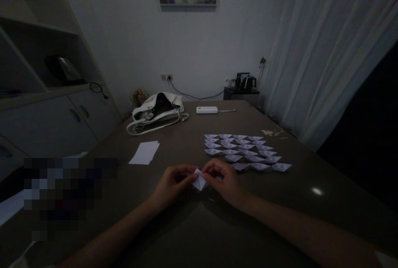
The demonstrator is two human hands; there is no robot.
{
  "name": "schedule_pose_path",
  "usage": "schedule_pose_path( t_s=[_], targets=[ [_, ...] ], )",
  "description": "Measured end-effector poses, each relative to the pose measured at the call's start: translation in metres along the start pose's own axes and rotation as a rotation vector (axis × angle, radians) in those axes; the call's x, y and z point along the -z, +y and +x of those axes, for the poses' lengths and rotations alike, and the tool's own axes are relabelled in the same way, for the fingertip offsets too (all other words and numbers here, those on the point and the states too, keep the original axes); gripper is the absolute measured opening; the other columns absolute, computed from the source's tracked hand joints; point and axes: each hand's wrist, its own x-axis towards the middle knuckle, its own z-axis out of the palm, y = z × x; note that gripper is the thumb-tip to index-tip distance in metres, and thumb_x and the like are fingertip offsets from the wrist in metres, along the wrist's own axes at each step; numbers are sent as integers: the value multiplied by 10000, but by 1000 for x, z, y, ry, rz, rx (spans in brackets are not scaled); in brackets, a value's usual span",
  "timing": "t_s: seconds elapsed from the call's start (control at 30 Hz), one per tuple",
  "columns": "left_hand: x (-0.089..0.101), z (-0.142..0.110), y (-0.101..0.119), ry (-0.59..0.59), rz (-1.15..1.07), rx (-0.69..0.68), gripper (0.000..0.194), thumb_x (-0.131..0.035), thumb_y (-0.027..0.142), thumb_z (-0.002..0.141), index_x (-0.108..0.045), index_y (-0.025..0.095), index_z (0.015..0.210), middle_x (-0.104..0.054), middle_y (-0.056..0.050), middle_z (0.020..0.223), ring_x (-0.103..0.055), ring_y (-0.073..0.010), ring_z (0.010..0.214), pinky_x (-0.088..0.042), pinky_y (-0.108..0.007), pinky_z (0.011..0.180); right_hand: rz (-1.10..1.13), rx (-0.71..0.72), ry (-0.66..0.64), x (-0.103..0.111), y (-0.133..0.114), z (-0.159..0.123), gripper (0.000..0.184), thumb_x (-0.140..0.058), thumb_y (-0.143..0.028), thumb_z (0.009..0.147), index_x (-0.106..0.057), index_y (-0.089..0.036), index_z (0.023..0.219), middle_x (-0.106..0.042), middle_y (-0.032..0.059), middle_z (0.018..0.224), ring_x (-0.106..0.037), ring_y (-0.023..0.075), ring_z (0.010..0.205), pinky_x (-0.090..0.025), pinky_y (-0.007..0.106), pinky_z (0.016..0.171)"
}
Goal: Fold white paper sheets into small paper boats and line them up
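Observation:
A small piece of folded white paper (199,180), diamond-shaped with a crease down its middle, is held between my two hands above the table. My left hand (175,183) pinches its left side, thumb on the front. On the opposite side, my right hand (224,181) grips the paper between thumb and fingers. Just beyond my right hand stand several folded paper boats (247,153) in rows. A few flat sheets of white paper (144,153) lie to the left, past my left hand.
Farther back on the brown table (192,135) are an open white handbag (158,110) and a white power bank (207,110) with a short cable. A blurred-out patch (68,193) covers things at the left edge. Curtains (311,52) hang at the right.

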Motion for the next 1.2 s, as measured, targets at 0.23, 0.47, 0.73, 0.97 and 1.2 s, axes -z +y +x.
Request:
schedule_pose_path(
  t_s=[0.23,0.47,0.73,0.97,1.2],
  targets=[
    [-1,0,5,26,2,11,290,-718,351,718,-694,110,878,-727,-62,719,-661,-153,613,-505,-221,566,2,-11,-19,-1,0,0,56,-616,-219,821,-580,-176,828,-605,-8,694,-575,121,634,-447,246,595],
    [-1,1,3,62,-57,51,334,-738,360,700,-696,104,910,-731,-67,709,-653,-138,575,-501,-214,549,77,-42,-3,1,1,0,139,-523,-304,889,-581,-177,887,-587,1,730,-573,117,629,-454,237,564],
    [-1,2,4,139,-85,46,331,-748,344,694,-687,108,918,-722,-53,676,-645,-137,558,-488,-206,525,74,-115,-42,1,3,0,127,-556,-299,860,-570,-174,874,-587,-7,678,-551,107,569,-448,228,528],
    [-1,1,5,125,-79,69,331,-748,352,688,-683,107,900,-723,-52,687,-651,-140,573,-492,-216,545,-31,-56,-8,0,2,-2,116,-592,-276,846,-610,-167,879,-654,28,760,-610,137,674,-480,263,609],
    [-1,0,8,133,-52,69,335,-742,355,693,-675,110,910,-726,-56,691,-657,-152,570,-496,-222,528,21,-108,-4,-1,3,0,116,-600,-272,840,-628,-159,832,-632,14,709,-582,112,591,-456,230,528]
  ],
)
